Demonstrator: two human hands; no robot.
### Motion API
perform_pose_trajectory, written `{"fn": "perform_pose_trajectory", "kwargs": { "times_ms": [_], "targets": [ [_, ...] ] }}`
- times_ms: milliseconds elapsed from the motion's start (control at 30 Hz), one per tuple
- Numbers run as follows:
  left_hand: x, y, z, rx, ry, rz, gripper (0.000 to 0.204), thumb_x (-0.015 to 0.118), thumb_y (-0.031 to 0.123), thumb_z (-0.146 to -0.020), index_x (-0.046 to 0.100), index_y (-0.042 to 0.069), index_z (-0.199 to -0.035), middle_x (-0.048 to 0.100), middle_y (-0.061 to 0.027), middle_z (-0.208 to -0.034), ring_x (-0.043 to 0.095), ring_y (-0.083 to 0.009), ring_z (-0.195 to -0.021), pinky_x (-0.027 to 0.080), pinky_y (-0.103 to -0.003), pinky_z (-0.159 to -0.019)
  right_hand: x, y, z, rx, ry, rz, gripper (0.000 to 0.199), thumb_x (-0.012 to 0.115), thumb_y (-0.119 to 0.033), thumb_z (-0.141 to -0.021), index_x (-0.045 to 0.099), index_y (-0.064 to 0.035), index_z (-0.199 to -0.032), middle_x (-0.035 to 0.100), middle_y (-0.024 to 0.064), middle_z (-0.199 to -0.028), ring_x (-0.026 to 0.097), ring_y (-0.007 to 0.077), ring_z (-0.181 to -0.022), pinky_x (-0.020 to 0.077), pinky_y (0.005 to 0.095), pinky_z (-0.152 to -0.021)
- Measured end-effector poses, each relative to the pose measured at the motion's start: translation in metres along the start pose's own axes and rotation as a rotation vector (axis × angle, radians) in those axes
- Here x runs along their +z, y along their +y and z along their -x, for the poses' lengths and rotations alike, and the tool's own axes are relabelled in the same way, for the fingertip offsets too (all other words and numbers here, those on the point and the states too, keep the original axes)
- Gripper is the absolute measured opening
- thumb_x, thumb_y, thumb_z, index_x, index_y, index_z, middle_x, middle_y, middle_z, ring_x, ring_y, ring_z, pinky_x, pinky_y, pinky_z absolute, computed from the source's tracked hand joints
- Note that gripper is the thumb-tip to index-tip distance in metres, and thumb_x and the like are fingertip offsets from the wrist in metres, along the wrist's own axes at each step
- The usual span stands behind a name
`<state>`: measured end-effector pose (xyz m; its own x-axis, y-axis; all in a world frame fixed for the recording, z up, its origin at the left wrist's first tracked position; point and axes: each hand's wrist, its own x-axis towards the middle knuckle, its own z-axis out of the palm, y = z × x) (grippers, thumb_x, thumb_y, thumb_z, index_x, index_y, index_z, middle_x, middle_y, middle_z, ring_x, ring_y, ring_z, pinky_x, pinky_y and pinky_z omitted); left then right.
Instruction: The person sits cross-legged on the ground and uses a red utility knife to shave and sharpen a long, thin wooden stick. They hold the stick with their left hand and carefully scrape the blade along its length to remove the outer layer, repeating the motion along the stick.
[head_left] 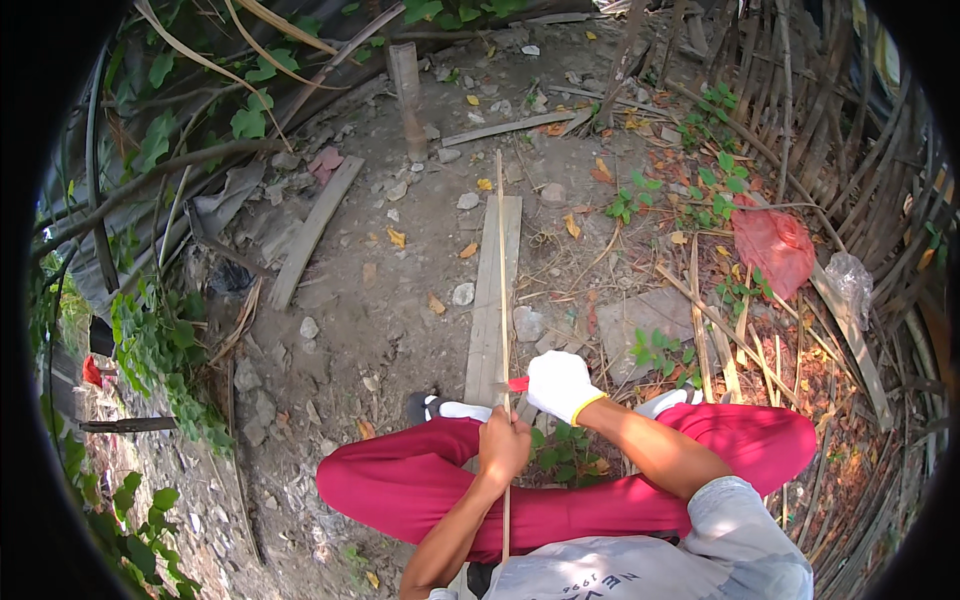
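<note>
A long, thin pale strip (503, 270), which looks like split bamboo or wood, runs straight ahead from near my body, above the ground. My bare left hand (503, 443) is closed around its near part, between my knees. Just beyond that fist, my right hand (560, 385), in a white glove with a yellow cuff, is closed on a small red-handled knife (518, 384). Its short blade points left and meets the strip; the glove hides most of the handle. Beneath the strip's far half, a flat grey wooden board (484, 330) lies on the soil.
Another plank (318, 230) lies to the left, and a wooden post (407, 100) stands farther ahead. On the right are a red plastic bag (772, 245), loose sticks (725, 330) and a slatted fence (870, 160). Stones and yellow leaves dot the dirt. Vines (165, 340) hang at left.
</note>
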<state>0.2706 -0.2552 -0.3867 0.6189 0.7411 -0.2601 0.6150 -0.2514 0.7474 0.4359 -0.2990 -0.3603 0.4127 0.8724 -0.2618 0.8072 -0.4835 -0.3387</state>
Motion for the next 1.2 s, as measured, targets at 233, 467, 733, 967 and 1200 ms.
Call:
{"fn": "perform_pose_trajectory", "kwargs": {
  "times_ms": [233, 467, 733, 967, 1200],
  "targets": [
    [-0.01, -0.002, -0.008, -0.003, 0.039, -0.057, 0.021, 0.059, 0.009, -0.085, 0.059, -0.009, -0.097, 0.068, -0.0312, -0.08, 0.07, -0.0479, -0.081, 0.056, -0.049, -0.075, 0.016, -0.001, -0.032, 0.014, 0.064, -0.044, 0.026, 0.059, -0.018, -0.083, 0.077, -0.0004, -0.089, 0.074, 0.0247, -0.087, 0.075, 0.0387, -0.085, 0.0594, 0.0474, -0.075],
    [-0.017, -0.013, -0.011, -0.039, 0.112, -0.047, 0.02, 0.06, 0.007, -0.085, 0.059, -0.008, -0.098, 0.069, -0.0292, -0.08, 0.072, -0.0446, -0.08, 0.056, -0.048, -0.073, 0.019, -0.019, -0.048, -0.012, 0.042, -0.065, 0.026, 0.061, -0.019, -0.083, 0.078, -0.0004, -0.092, 0.074, 0.0255, -0.091, 0.075, 0.0397, -0.087, 0.0594, 0.0476, -0.078],
    [-0.019, 0.046, 0.065, 0.206, -0.212, -0.112, 0.015, 0.063, 0.006, -0.087, 0.057, -0.006, -0.093, 0.065, -0.0304, -0.074, 0.067, -0.0505, -0.074, 0.052, -0.055, -0.067, -0.012, 0.096, -0.096, 0.394, 0.21, -0.01, 0.029, 0.063, -0.028, -0.089, 0.077, -0.0029, -0.092, 0.075, 0.0221, -0.094, 0.074, 0.037, -0.093, 0.0601, 0.0485, -0.079],
    [-0.025, 0.029, 0.018, 0.147, -0.071, -0.022, 0.014, 0.061, 0.009, -0.086, 0.058, -0.005, -0.089, 0.064, -0.0274, -0.074, 0.068, -0.045, -0.074, 0.051, -0.05, -0.067, -0.014, 0.13, -0.038, 0.286, 0.354, -0.182, 0.035, 0.065, -0.037, -0.081, 0.075, -0.0047, -0.087, 0.073, 0.0241, -0.09, 0.071, 0.0426, -0.09, 0.0565, 0.0497, -0.083],
    [-0.008, 0.005, -0.007, 0.058, -0.081, 0.048, 0.019, 0.06, 0.011, -0.086, 0.061, -0.007, -0.091, 0.064, -0.0281, -0.076, 0.066, -0.0393, -0.075, 0.05, -0.047, -0.07, -0.016, 0.031, 0.002, -0.04, 0.199, -0.083, 0.025, 0.062, -0.029, -0.083, 0.076, -0.0084, -0.084, 0.073, 0.0209, -0.087, 0.072, 0.0409, -0.084, 0.0574, 0.0498, -0.077]
  ]
}}
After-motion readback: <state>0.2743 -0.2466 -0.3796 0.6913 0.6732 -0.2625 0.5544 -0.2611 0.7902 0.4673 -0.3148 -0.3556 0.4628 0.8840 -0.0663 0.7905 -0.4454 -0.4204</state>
